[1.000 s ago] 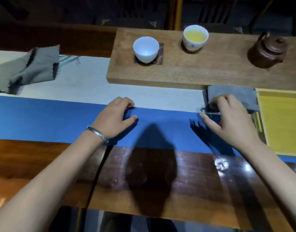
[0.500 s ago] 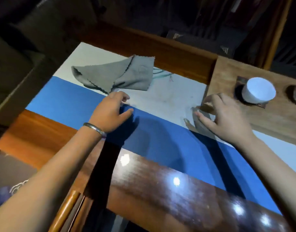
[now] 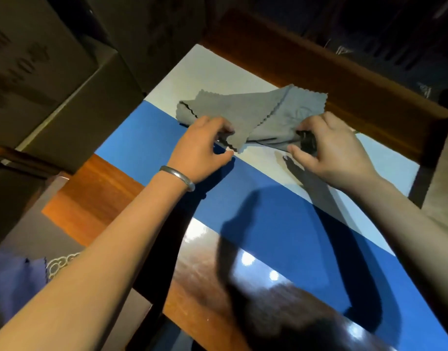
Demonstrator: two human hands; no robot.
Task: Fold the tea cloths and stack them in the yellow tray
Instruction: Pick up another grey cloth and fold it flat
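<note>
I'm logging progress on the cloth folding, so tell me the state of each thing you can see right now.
Grey scallop-edged tea cloth: crumpled, loosely doubled over, lying on the table, not yet folded.
Left hand: pinching the cloth's near edge.
Right hand: gripping the cloth's bunched right end.
Silver bangle: on the left wrist.

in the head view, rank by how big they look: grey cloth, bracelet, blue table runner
1. blue table runner, the biggest area by far
2. grey cloth
3. bracelet, smallest, though it sits nearer the camera than the cloth
</note>
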